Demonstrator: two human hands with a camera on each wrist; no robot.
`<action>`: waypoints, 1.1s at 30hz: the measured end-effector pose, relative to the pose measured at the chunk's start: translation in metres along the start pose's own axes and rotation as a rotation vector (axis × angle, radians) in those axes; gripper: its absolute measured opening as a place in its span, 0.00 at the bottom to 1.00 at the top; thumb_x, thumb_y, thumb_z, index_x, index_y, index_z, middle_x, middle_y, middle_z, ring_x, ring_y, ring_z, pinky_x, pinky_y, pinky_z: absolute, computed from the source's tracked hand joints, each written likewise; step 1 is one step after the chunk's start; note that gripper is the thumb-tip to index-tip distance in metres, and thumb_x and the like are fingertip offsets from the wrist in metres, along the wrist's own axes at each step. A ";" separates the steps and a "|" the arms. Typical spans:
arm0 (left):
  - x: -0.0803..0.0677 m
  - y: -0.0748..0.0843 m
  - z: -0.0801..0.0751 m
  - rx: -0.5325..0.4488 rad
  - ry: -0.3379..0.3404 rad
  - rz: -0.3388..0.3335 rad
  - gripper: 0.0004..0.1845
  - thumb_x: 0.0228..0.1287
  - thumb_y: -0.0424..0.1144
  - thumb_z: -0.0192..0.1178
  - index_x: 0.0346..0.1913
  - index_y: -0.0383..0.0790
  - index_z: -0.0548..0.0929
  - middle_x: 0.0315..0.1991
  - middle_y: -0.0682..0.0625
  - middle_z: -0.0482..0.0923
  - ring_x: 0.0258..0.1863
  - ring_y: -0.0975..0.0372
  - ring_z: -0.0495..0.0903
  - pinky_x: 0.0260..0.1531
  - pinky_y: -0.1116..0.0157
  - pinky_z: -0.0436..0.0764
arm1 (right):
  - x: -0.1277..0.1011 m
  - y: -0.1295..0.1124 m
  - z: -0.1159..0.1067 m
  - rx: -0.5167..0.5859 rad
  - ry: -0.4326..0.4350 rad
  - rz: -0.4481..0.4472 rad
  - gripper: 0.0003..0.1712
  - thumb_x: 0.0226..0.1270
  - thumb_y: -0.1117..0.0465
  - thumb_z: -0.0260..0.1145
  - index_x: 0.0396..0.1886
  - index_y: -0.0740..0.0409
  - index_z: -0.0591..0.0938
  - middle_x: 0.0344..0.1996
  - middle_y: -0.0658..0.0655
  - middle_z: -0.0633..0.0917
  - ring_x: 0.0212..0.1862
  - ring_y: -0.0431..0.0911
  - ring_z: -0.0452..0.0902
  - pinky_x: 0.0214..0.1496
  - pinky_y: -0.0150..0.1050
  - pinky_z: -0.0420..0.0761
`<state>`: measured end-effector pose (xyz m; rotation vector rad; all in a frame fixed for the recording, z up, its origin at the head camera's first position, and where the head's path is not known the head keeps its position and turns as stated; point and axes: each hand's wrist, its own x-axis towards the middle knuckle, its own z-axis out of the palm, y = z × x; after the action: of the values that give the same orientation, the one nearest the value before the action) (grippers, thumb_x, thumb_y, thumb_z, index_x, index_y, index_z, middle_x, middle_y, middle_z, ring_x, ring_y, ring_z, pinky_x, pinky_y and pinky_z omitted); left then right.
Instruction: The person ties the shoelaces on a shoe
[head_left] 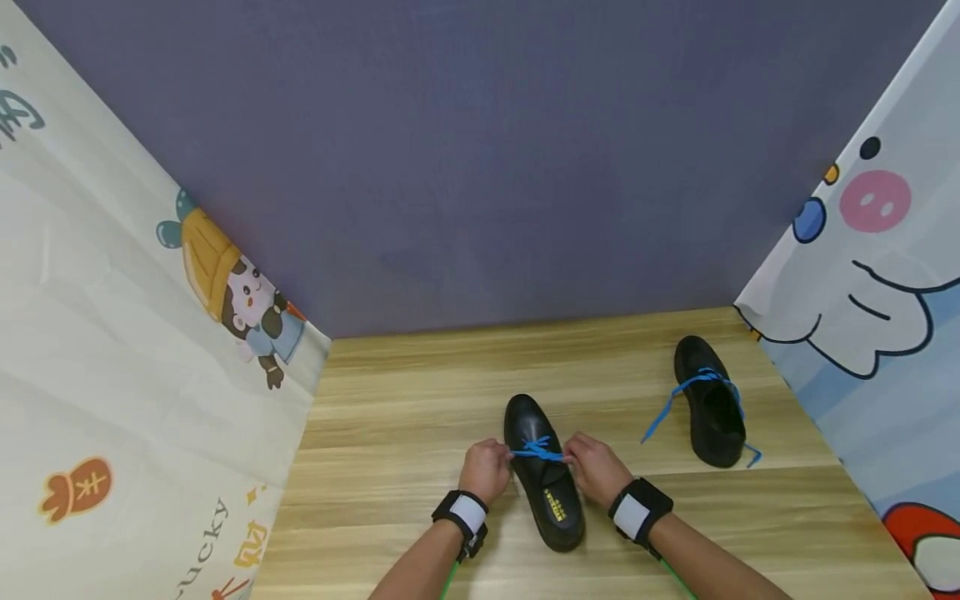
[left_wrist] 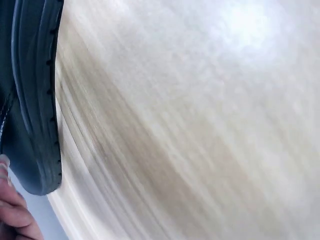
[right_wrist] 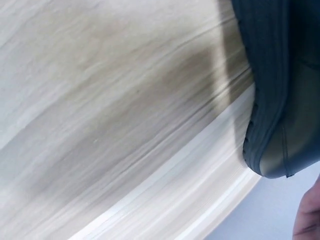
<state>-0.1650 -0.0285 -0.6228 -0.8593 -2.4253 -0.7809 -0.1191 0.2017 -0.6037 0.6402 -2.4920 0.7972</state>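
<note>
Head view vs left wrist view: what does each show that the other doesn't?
Only the head view: both hands, left hand and right hand, each pinching the blue lace over the near shoe; a second shoe with loose blue lace farther right; the cartoon-print side panels and the grey back wall.

Only the left wrist view: a close look at the near shoe's ribbed sole edge and a fingertip beside it.

Both: the near black shoe, the wooden table and some of the left hand.
</note>
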 end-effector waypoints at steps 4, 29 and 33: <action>-0.003 0.000 0.000 -0.062 -0.007 -0.062 0.06 0.47 0.25 0.71 0.21 0.38 0.87 0.17 0.53 0.75 0.17 0.63 0.76 0.19 0.71 0.73 | -0.002 0.000 -0.001 -0.004 -0.004 -0.004 0.15 0.49 0.75 0.77 0.26 0.57 0.78 0.25 0.48 0.77 0.29 0.39 0.76 0.31 0.36 0.78; 0.013 0.022 -0.005 -0.541 -0.148 -0.487 0.04 0.61 0.30 0.70 0.31 0.33 0.86 0.24 0.49 0.82 0.21 0.71 0.77 0.22 0.71 0.78 | 0.027 -0.008 -0.007 0.129 -0.246 0.203 0.12 0.60 0.65 0.74 0.26 0.51 0.78 0.28 0.44 0.77 0.30 0.37 0.73 0.31 0.33 0.74; 0.014 0.020 -0.005 -0.343 -0.119 -0.362 0.04 0.58 0.30 0.71 0.28 0.36 0.86 0.25 0.51 0.81 0.24 0.68 0.76 0.26 0.71 0.77 | 0.029 -0.005 -0.012 0.127 -0.270 0.209 0.12 0.62 0.68 0.72 0.27 0.53 0.77 0.26 0.45 0.77 0.29 0.38 0.71 0.31 0.35 0.72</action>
<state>-0.1599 -0.0128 -0.6042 -0.6006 -2.6342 -1.3446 -0.1366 0.1970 -0.5771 0.5684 -2.8061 1.0112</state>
